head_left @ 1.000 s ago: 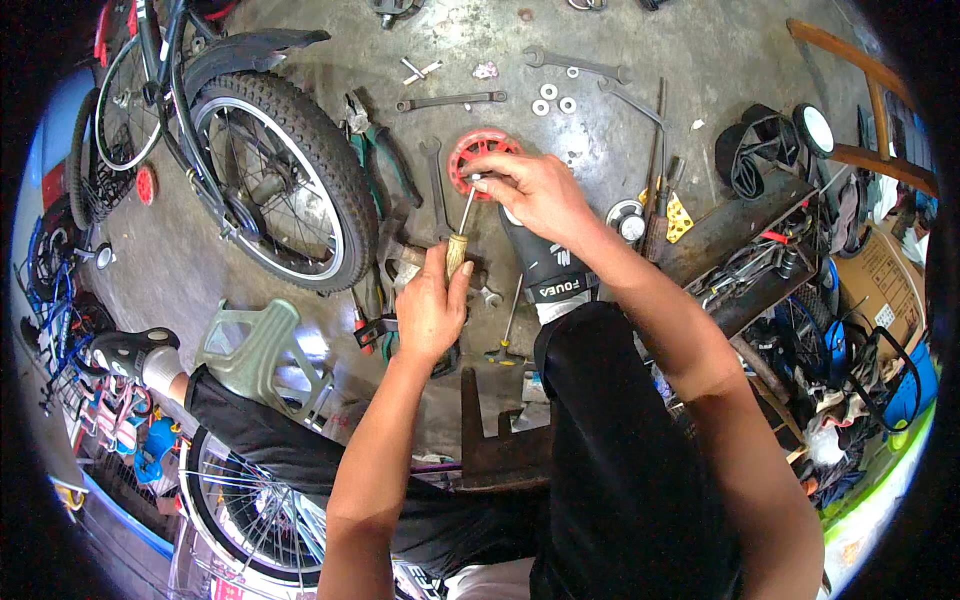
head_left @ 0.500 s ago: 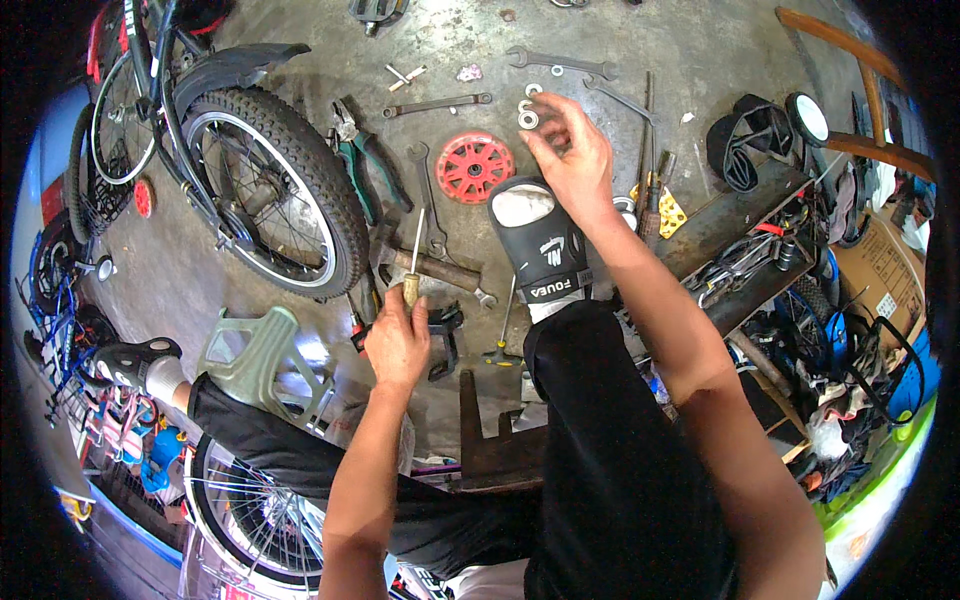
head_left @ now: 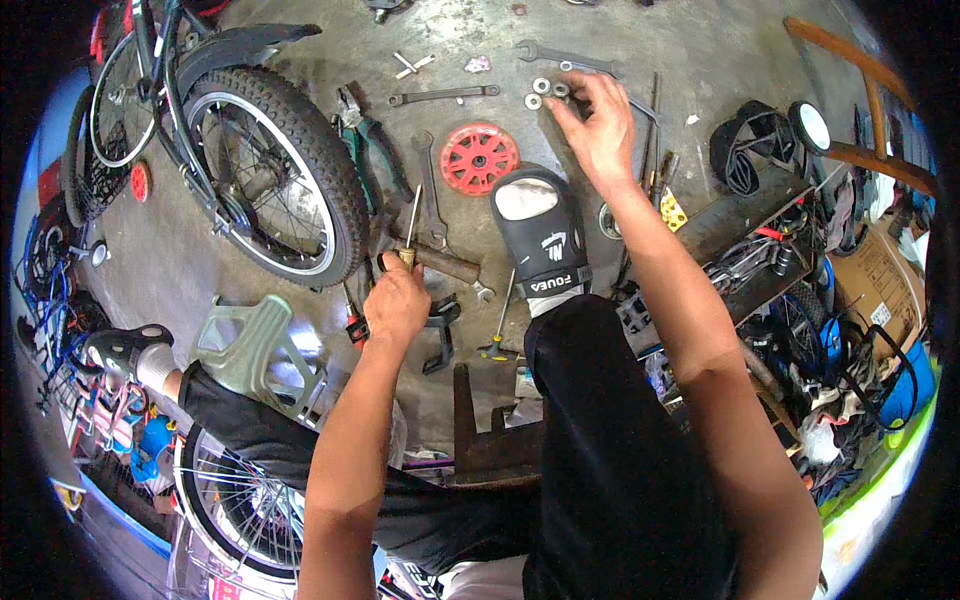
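Note:
My left hand (head_left: 398, 302) is closed around the handle of a screwdriver (head_left: 407, 256), its thin metal shaft pointing away from me. My right hand (head_left: 602, 132) is low over the floor, thumb and forefinger curved around a small ring-shaped metal bearing (head_left: 561, 91). Just left of those fingertips, two more bearings (head_left: 541, 86) lie flat and close together. Between my hands, beyond my shoe (head_left: 538, 215), a red spoked wheel (head_left: 480, 158) rests on the concrete. A hammer (head_left: 440, 262) lies just past the screwdriver handle, partly hidden by my left hand.
Green-handled pliers (head_left: 372, 150), a ring spanner (head_left: 443, 95) and open-ended spanners (head_left: 430, 185) lie around the wheel. A bicycle tyre (head_left: 320, 160) stands at left, near a green plastic stool (head_left: 245, 345). A metal tool tray (head_left: 745, 235) and a wooden chair frame (head_left: 870, 100) are at right.
My right hand has shifted to the right with one bearing at its fingertips, and the other two now lie apart from it. My left hand still grips the screwdriver, slightly farther forward.

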The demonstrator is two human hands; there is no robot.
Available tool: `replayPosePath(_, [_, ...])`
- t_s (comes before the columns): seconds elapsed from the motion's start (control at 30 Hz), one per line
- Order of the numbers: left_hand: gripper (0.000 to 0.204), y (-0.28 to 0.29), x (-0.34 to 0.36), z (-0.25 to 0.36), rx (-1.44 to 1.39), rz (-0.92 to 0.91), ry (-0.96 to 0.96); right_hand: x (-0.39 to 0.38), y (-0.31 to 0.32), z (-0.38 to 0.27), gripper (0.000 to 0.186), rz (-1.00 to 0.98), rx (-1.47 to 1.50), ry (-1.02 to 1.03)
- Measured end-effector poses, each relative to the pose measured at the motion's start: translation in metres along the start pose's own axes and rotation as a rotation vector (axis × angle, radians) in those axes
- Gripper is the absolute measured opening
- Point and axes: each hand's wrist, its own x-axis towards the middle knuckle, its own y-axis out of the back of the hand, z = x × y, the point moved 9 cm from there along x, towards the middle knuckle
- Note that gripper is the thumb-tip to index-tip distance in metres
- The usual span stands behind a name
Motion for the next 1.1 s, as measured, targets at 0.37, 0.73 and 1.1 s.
replayPosePath(0.37, [0.043,-0.010,0.017,-0.005,0.031,-0.059,-0.051,-0.028,0.006,0.018,0.038,0.002,-0.064,-0.113])
replayPosePath(0.73, [0.045,-0.005,0.017,0.000,0.008,-0.110,-0.029,-0.019,-0.003,0.015,0.037,-0.032,-0.158,-0.109])
replayPosePath(1.1, [0.044,-0.005,0.017,0.001,-0.013,-0.071,-0.050,-0.045,-0.038,0.029,0.015,-0.140,1.374,-0.788])
